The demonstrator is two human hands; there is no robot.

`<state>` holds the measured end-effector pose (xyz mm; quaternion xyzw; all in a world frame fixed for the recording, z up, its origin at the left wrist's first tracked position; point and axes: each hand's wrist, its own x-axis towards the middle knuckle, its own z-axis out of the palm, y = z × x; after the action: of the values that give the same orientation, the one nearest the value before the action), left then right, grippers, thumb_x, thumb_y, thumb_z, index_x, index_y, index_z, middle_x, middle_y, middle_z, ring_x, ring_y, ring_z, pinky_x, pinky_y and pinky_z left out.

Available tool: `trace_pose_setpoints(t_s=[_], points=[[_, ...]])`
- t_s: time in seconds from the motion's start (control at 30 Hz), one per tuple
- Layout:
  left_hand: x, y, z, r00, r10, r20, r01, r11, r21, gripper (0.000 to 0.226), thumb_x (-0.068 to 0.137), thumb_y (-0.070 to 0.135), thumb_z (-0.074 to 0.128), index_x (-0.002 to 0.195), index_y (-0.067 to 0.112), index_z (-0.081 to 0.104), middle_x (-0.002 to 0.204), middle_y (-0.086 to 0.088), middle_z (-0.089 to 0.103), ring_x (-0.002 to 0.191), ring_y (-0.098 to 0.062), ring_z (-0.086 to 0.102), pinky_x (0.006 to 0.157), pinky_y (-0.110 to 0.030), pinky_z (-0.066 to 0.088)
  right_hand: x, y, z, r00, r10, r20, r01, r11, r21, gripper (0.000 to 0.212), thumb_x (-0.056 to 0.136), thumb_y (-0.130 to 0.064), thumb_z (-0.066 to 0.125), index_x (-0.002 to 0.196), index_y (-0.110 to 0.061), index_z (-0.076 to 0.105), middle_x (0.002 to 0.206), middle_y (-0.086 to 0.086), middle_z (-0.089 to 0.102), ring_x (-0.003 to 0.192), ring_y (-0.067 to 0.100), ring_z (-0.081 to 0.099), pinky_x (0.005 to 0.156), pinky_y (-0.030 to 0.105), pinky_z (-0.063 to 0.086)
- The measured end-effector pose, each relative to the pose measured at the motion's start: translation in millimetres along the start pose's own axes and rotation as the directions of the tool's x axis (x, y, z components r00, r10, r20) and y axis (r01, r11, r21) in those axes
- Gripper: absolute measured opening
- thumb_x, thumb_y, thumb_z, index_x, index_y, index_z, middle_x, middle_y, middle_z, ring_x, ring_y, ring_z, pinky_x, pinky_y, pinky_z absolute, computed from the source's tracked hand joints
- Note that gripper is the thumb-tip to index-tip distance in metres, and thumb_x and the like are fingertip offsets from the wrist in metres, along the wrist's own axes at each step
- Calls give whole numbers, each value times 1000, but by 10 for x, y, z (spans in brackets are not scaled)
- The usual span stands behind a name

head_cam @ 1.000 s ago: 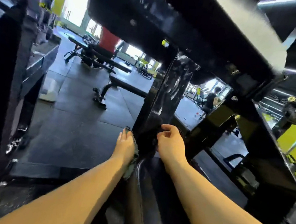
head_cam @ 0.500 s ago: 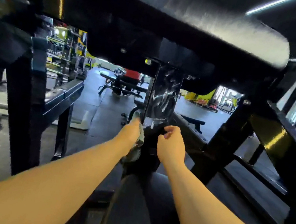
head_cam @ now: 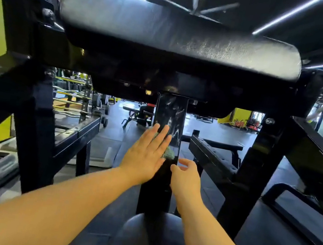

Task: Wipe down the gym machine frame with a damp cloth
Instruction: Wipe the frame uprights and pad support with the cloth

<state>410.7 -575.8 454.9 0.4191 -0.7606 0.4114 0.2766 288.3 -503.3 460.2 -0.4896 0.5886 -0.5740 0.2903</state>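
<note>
Black post (head_cam: 171, 113) mid-frame wants even strokes, my left hand (head_cam: 147, 151) pressing the cloth (head_cam: 169, 154) flat-fingered, right hand (head_cam: 186, 178) loose and empty.

A rack of curl bars (head_cam: 72, 96) stands at left; a bench (head_cam: 136, 115) sits beyond; a ceiling fan (head_cam: 194, 5) overhead.

Glossy black metal post (head_cam: 170, 119)

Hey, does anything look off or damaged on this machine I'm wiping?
Whitish streaks smear the black upright post just above the left hand, which presses the cloth against it. The pad overhead looks scuffed toward its right. Nothing looks bent or broken.
</note>
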Motion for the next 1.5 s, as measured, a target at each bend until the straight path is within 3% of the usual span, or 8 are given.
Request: trace_pose_setpoints(t_s=[0.17,0.3,0.47,0.67,0.87,1.1,1.27,1.5], points=[[846,-120,-382,990,-141,5,140,989,45,58,102,33,18,149,7,-4,157,-10,-11,145,-27,-9,115,-38,-12,-20,-19,20,998,-7,69,5,1000,22,22,96,-15,48,114,-26,44,93,-8,54,78,13,57,72,31,51],[561,-84,-133,959,240,-150,-262,953,-150,51,84,13,34,132,2,49,137,-16,51,127,-31,47,106,-39,36,38,-9,-5,998,1,64,-4,998,57,20,95,-16,50,111,-26,45,94,-6,56,86,17,59,86,41,54],[588,-282,-218,922,305,-237,-370,875,-312,23,81,20,43,89,7,60,125,-8,49,84,-28,64,54,-33,55,73,-9,-1,999,3,48,-8,995,103,20,94,-13,50,109,-26,47,91,-2,58,77,16,59,76,38,53],[792,-317,-203,893,-3,-451,-113,966,-231,19,77,13,70,96,12,74,100,-13,69,92,-27,56,76,-39,48,84,21,-45,997,-2,71,-6,994,113,20,97,-13,50,109,-27,43,91,-3,55,75,12,58,70,30,52],[467,-311,-72,883,355,-308,-411,901,-141,40,84,14,48,121,14,62,129,-11,59,119,-32,55,105,-42,37,97,33,-22,999,-23,49,21,999,45,22,95,-16,51,112,-27,45,92,-4,58,83,16,61,81,39,55],[942,-350,-210,959,59,-278,-101,985,-139,44,83,18,43,122,13,62,128,-11,60,119,-34,55,101,-43,40,114,-28,-86,995,16,95,-22,998,63,18,97,-15,51,109,-27,43,94,-3,55,74,12,57,74,31,53],[412,-426,-60,888,410,-208,-438,892,-114,47,86,16,40,133,18,41,137,-11,52,129,-28,42,107,-41,32,96,-80,-75,995,31,92,-29,999,-28,34,96,-19,53,129,-20,47,99,-5,56,81,13,57,84,38,53],[829,-497,-374,996,77,-52,-84,986,-146,50,95,16,39,145,15,32,153,-12,26,142,-31,23,114,-40,21,116,-407,-125,872,-467,143,470,721,-509,46,101,-11,39,146,-16,35,153,-1,28,132,17,37,101,24,31]])
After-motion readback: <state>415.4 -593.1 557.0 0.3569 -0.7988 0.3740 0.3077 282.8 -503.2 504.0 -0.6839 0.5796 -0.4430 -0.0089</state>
